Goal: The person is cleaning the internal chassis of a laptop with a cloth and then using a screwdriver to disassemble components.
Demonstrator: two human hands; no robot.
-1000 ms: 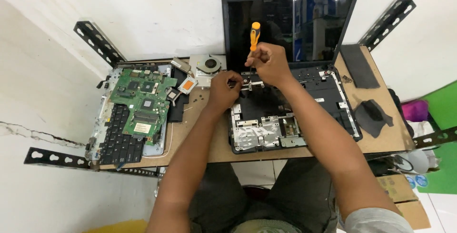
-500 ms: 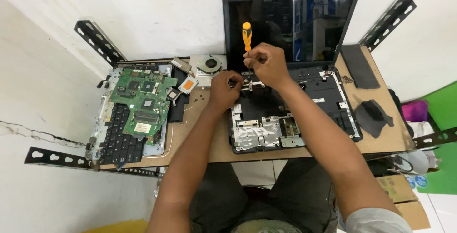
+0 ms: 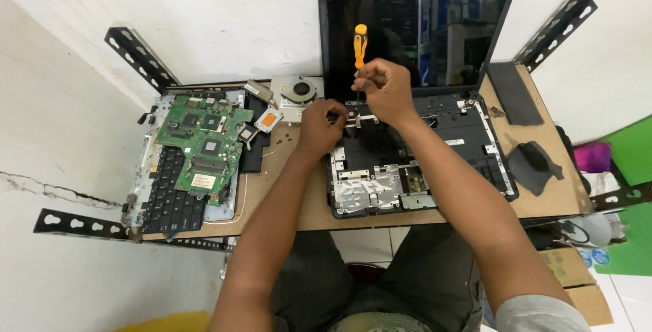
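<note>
Currently the right hand (image 3: 387, 91) is clamped on a screwdriver (image 3: 359, 50) with an orange handle, held nearly upright, its tip down at the rear left corner of the laptop base (image 3: 421, 162). The left hand (image 3: 320, 127) sits just left of that tip, fingers pinched together at the base's rear edge; whether they hold anything cannot be told. The base lies open on the table (image 3: 285, 196), keyboard removed, bare metal plates at its front left, its dark screen (image 3: 418, 33) standing upright behind both hands. Left of the base lie a fan (image 3: 300, 90) at the table's rear, a green board (image 3: 204, 145) farther left resting over a black keyboard (image 3: 166, 196). Right of the base lie two dark covers (image 3: 526, 128), one flat and long, one curved.
</note>
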